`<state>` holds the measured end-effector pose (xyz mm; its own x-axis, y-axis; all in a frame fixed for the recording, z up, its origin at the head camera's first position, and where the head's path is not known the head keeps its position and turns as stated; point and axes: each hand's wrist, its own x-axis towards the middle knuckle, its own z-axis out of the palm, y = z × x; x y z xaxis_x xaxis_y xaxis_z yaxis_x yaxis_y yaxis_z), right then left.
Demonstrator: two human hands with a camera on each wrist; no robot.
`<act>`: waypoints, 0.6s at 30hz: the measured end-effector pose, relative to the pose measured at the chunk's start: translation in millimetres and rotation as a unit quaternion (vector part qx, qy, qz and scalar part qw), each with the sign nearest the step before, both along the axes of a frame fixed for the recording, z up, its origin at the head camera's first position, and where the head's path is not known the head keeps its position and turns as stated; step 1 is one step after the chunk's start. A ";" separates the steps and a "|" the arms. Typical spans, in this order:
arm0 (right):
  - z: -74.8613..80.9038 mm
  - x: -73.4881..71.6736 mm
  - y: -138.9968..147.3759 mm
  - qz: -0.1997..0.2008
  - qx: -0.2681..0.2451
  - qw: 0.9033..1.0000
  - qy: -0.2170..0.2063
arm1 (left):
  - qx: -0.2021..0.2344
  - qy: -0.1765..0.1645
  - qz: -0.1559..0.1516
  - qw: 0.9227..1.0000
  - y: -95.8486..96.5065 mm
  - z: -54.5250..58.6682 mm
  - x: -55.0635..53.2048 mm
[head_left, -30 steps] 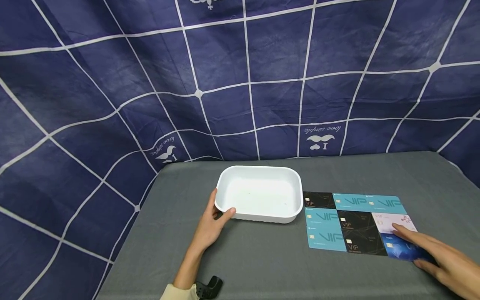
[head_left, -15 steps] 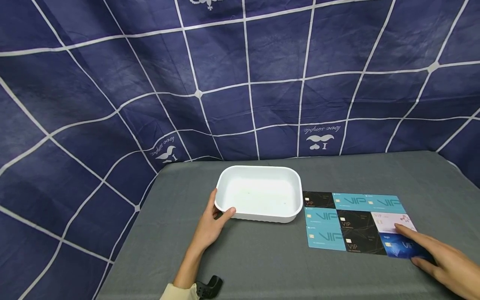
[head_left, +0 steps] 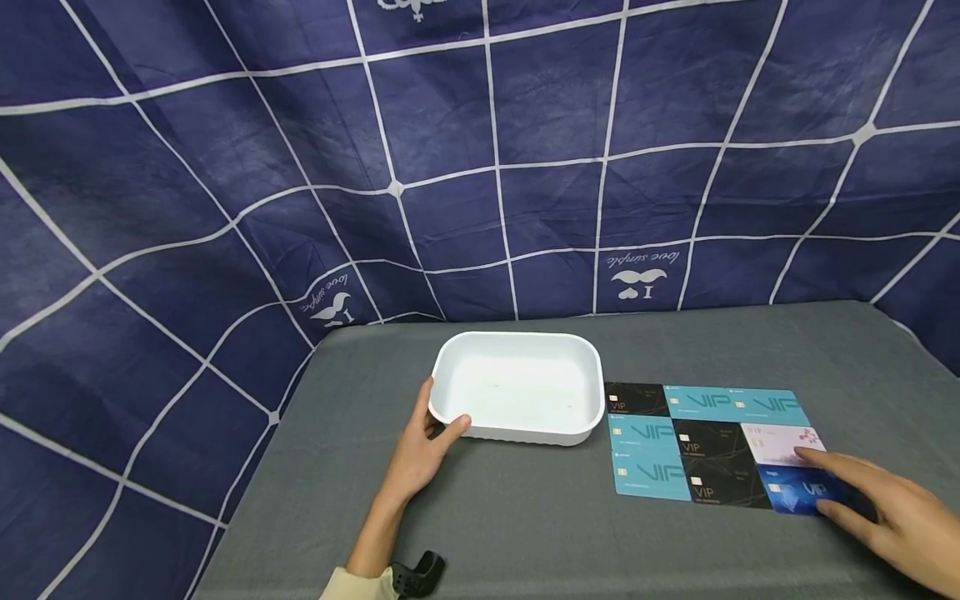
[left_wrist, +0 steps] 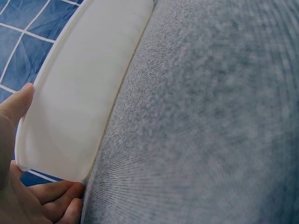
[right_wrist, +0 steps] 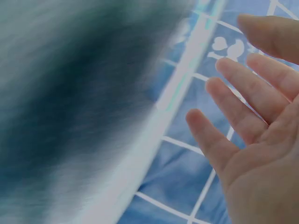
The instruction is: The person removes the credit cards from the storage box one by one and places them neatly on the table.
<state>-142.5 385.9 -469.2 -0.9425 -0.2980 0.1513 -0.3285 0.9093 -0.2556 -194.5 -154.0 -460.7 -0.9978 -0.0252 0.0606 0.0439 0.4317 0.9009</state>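
A white plastic tray (head_left: 517,392) sits on the grey cloth. My left hand (head_left: 420,454) holds its near left corner, thumb at the front rim and index finger along the left side. In the left wrist view, the thumb is at the rim of the tray (left_wrist: 79,102) and the other fingers bend below it. My right hand (head_left: 885,508) is over the right end of a block of cards. Its index fingertip overlaps the pink card (head_left: 780,444), its thumb the blue card (head_left: 795,489). The right wrist view shows the right hand (right_wrist: 252,126) with fingers spread and nothing in the palm.
Edge to edge beside the tray lie teal VIP cards (head_left: 651,477) and black VIP cards (head_left: 720,462) in rows. The grey cloth (head_left: 540,517) covers the table. A dark blue checked curtain (head_left: 555,208) hangs behind and at the left.
The blue card has shifted slightly up, its lower edge now nearer the black card's line. My right index fingertip has moved a little right and the thumb up. My left hand stays put.
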 end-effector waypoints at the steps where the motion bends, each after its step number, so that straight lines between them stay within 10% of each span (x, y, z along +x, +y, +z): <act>1: 4.0 1.1 -2.0 0.001 -0.011 1.000 0.021 | 0.003 -0.002 -0.003 1.000 0.4 -0.1 -0.2; 10: 43.7 -10.2 -53.8 0.051 -0.104 0.982 0.146 | 0.002 -0.011 -0.002 1.000 3.0 0.0 2.3; 18: 82.2 -37.1 -140.5 0.072 -0.144 0.973 0.166 | 0.008 -0.017 0.001 1.000 3.1 -1.3 1.6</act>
